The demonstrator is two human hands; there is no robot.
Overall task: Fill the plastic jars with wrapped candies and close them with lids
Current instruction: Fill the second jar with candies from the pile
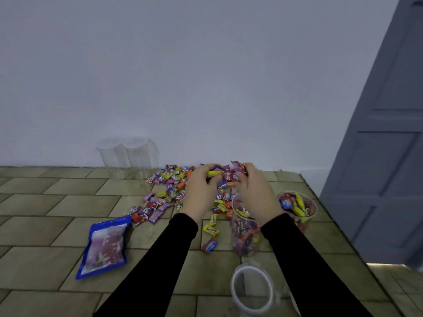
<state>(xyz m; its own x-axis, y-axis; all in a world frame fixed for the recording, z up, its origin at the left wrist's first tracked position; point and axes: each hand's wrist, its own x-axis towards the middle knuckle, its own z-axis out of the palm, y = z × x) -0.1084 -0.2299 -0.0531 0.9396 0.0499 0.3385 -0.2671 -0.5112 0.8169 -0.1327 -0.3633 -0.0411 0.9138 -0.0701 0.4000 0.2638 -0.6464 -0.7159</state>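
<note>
Both hands, left hand (201,186) and right hand (256,191), grip wrapped candies above the candy pile (164,195). Just right of the pile, a half-filled jar (246,227) sits under the right wrist; a candy-filled cup (297,207) stands beyond, two empty jars (128,156) behind.

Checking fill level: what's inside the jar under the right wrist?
The jar holds mixed wrapped candies, purple, red and yellow, piled well up its clear wall. The right hand and sleeve cover part of its rim, so the top layer is partly hidden.
</note>
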